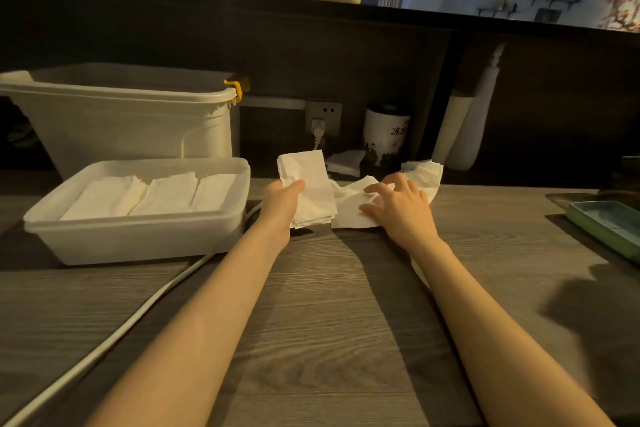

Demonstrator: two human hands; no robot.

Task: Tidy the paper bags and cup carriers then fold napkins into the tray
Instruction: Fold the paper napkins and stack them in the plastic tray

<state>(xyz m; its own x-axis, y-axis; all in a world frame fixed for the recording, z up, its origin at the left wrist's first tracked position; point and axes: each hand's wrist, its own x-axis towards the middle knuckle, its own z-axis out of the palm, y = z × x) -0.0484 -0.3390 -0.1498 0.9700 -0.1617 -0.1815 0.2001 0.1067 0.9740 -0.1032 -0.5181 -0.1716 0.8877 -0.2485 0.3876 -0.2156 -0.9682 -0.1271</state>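
Observation:
My left hand (282, 203) grips a folded stack of white napkins (311, 189), held upright just right of the white plastic tray (138, 236). The tray sits at the left of the wooden counter and holds three rows of folded napkins (156, 196). My right hand (398, 204) rests with spread fingers on a loose white napkin (349, 211) lying on the counter. More crumpled napkins (424, 172) lie behind that hand.
A large lidded white bin (121, 121) stands behind the tray. A white cable (114, 336) runs across the counter from a wall socket (322, 118). A printed canister (386, 133) and rolled paper (453, 128) stand at the back. A green tray (606, 225) sits at the right edge.

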